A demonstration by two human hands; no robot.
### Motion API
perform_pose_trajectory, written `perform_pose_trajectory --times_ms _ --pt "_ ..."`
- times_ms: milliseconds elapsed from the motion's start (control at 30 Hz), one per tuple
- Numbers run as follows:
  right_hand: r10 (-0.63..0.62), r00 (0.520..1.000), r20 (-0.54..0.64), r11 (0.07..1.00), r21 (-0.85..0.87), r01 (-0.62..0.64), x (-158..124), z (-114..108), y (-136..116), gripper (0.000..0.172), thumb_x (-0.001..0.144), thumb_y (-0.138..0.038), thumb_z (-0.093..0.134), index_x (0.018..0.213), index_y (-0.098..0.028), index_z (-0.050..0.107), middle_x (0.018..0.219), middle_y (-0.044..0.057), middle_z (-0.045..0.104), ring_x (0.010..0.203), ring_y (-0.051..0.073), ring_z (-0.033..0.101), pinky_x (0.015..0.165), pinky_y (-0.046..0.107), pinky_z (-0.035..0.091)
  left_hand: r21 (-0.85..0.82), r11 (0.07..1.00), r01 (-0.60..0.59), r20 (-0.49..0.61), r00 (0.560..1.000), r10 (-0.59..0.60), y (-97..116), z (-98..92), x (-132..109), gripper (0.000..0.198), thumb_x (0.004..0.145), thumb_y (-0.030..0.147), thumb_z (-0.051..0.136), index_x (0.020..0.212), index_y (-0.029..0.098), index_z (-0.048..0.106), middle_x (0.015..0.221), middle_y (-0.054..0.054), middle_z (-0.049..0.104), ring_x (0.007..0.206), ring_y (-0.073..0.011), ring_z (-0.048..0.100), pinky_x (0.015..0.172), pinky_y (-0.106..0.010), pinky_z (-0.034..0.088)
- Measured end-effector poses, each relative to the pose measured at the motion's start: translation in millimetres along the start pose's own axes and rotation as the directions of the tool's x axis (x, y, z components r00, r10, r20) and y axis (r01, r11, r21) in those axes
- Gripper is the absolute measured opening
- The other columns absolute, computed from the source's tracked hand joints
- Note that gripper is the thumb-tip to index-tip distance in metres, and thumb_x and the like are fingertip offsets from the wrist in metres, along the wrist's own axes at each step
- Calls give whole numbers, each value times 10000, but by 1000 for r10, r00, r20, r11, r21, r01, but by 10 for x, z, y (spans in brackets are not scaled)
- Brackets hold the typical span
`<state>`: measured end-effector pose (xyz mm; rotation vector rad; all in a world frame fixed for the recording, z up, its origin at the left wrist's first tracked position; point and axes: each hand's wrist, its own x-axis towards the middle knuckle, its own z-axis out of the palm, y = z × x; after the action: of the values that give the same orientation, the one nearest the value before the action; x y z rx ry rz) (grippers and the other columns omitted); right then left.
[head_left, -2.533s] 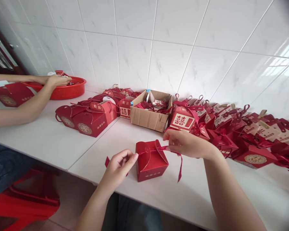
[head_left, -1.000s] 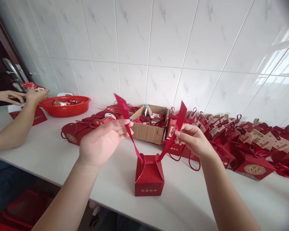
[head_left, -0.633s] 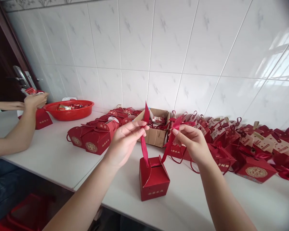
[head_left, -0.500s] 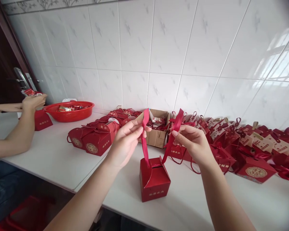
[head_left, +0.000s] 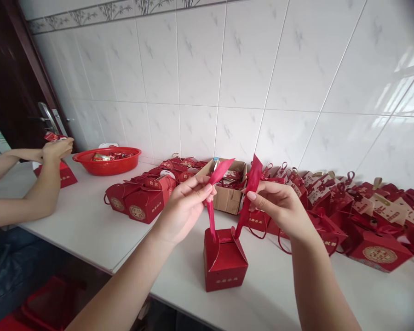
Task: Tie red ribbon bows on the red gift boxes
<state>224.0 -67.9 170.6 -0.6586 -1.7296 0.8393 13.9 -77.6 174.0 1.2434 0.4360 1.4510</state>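
Observation:
A small red gift box [head_left: 225,262] stands on the white counter [head_left: 89,225] in front of me. A red ribbon [head_left: 212,218] runs through its top flaps and both ends rise upward. My left hand [head_left: 184,207] pinches the left end of the ribbon above the box. My right hand [head_left: 279,204] pinches the right end [head_left: 251,184], a little higher. The two hands are close together, just above the box.
An open cardboard box [head_left: 227,195] sits behind, with finished red gift boxes [head_left: 143,202] to its left and many more with ribbons and tags [head_left: 362,211] along the tiled wall at right. Another person's hands [head_left: 57,149] work near a red basin [head_left: 106,161] at far left.
Earlier the ribbon ends were pulled out sideways along the box top. I have since lifted both ends upward and brought my hands closer together above the box.

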Motion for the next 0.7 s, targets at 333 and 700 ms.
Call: perform_pose_trajectory --times_ms 333,700 --pt "-33 998 -52 999 13 34 -41 8 -24 175 819 -358 657 754 -198 681 649 14 607 587 124 564 557 249 489 112 991 -75 -76 994 84 39 20 -16 104 754 233 717 832 174 680 851 -22 650 816 -145 578 722 -248 450" --pt "-47 983 -175 996 69 60 -39 -108 59 97 797 -325 692 759 -237 706 715 5 602 687 135 552 655 274 477 157 987 -38 -121 991 57 3 -6 -37 125 735 240 748 797 158 676 797 -14 660 776 -134 586 764 -259 449"
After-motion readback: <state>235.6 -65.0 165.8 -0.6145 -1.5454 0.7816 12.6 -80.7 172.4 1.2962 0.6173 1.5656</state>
